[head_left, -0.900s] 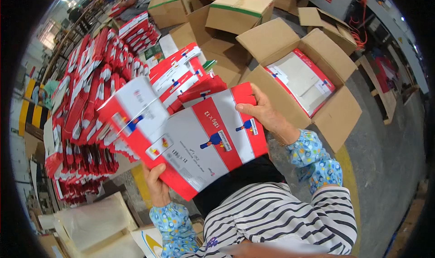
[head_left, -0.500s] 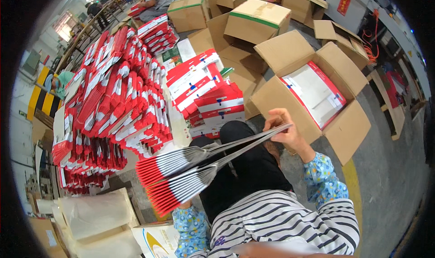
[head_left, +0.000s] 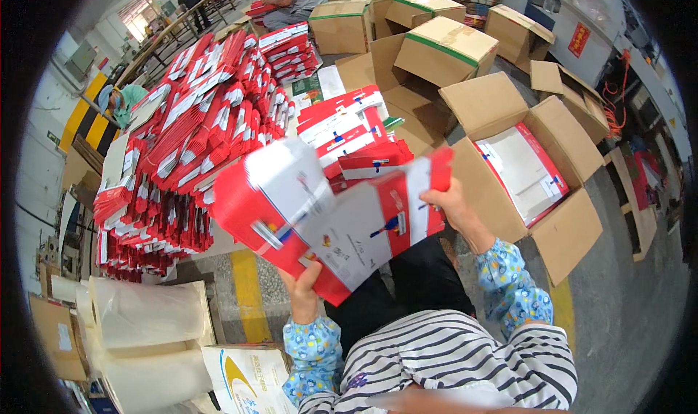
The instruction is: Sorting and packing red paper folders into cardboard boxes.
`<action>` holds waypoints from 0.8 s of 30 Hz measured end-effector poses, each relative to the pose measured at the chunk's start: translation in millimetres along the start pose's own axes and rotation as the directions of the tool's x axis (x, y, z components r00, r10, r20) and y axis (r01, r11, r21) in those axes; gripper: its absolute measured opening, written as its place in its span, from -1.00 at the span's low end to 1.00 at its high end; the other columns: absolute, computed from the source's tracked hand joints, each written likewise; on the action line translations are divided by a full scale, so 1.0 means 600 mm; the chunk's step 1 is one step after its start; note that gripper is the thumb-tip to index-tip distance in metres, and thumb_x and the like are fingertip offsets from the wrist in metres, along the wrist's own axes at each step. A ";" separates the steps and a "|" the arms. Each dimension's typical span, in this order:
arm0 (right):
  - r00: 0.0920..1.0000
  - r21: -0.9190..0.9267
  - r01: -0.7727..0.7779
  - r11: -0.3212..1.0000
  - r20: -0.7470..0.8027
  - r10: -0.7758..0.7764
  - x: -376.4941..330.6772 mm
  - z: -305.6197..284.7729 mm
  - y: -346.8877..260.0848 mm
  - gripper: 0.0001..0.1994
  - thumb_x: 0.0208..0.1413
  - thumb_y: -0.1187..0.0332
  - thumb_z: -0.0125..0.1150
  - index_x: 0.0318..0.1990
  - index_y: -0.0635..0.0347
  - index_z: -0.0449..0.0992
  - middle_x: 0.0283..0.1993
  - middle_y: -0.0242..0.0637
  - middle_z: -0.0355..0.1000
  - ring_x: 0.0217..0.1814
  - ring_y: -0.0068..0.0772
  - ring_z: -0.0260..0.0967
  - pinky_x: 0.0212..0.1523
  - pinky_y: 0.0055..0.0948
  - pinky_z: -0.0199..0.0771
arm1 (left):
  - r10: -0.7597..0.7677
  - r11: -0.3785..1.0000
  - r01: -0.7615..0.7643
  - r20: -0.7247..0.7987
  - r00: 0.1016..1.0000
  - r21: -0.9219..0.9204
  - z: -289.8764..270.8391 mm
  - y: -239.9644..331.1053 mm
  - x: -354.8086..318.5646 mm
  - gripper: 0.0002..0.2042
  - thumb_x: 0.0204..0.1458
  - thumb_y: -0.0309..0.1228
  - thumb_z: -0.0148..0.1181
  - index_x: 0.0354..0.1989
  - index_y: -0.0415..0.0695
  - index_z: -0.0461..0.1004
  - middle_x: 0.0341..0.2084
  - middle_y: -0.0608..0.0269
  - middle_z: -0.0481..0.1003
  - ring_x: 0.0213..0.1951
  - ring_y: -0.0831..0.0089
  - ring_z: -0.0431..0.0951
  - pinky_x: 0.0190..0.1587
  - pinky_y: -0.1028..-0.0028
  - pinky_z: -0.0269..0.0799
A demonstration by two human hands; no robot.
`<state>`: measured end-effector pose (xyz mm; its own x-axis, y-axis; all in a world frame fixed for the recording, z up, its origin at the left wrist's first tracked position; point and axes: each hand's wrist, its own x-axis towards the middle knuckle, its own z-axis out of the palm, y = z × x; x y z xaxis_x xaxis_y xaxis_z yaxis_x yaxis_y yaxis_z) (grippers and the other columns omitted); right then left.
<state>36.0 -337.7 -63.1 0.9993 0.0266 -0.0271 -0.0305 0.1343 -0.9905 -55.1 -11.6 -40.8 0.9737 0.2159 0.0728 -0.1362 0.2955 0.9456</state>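
Observation:
A fanned bundle of flat red-and-white folded cartons (head_left: pixel 349 232) is held between my hands, above my lap. My left hand (head_left: pixel 302 287) grips its lower edge with the thumb on the printed face. At the upper right end, my right hand (head_left: pixel 452 202) is closed on the bundle, thumb in front; its other fingers are largely behind the card. The bundle's left part is blurred by motion. Just beyond it lies a smaller stack of matching cartons (head_left: pixel 349 119). To the right, an open cardboard box (head_left: pixel 563 134) has red-edged white cartons inside.
A high heap of red-and-white cartons (head_left: pixel 196 116) fills the left. Rolls of clear film (head_left: pixel 145 316) and a white printed bag (head_left: pixel 251 374) are at the lower left. Closed cardboard boxes (head_left: pixel 451 43) stand behind. Two people sit or stand farther back.
The carton bundle has turned from edge-on to show its printed faces and has risen. My left hand has come out from beneath it. The view has shifted slightly.

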 end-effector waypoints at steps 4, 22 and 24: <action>0.995 -0.048 0.102 0.994 0.009 -0.102 0.070 0.088 -0.023 -0.41 -0.10 0.26 0.46 0.07 0.27 0.34 -0.06 -0.19 0.43 -0.06 -0.38 0.40 -0.07 -0.37 0.42 | -0.016 0.988 -0.013 -0.182 0.983 -0.156 0.018 0.076 -0.003 -0.41 -0.02 -0.41 0.21 0.24 -0.19 0.23 0.07 0.08 0.41 0.05 0.19 0.47 0.16 0.24 0.38; 0.885 -0.443 0.413 0.796 0.401 -0.237 -0.092 0.296 0.037 -0.28 0.11 -0.16 0.12 0.24 0.25 0.28 0.04 0.12 0.29 0.04 0.14 0.28 0.02 -0.04 0.34 | -0.447 0.878 0.454 -0.080 0.891 0.154 0.051 0.047 0.046 -0.58 -0.03 -0.22 0.38 -0.18 -0.35 0.48 -0.29 0.14 0.53 -0.27 0.44 0.55 -0.24 0.39 0.51; 0.890 -0.456 0.393 0.799 0.405 -0.207 -0.093 0.267 0.033 -0.31 0.18 -0.09 0.08 0.27 0.29 0.25 0.04 0.08 0.31 0.09 0.00 0.31 0.07 -0.15 0.34 | -0.520 0.767 0.557 -0.199 0.830 0.318 0.063 0.041 0.051 -0.47 -0.02 -0.20 0.38 -0.07 -0.40 0.36 -0.20 0.07 0.49 -0.21 0.36 0.55 -0.20 0.34 0.53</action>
<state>-24.0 -177.8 -59.3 0.8869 0.3975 0.2354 0.3787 -0.3339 -0.8632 -21.8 -32.8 -3.5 0.8431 0.2110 -0.4946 0.4959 0.0507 0.8669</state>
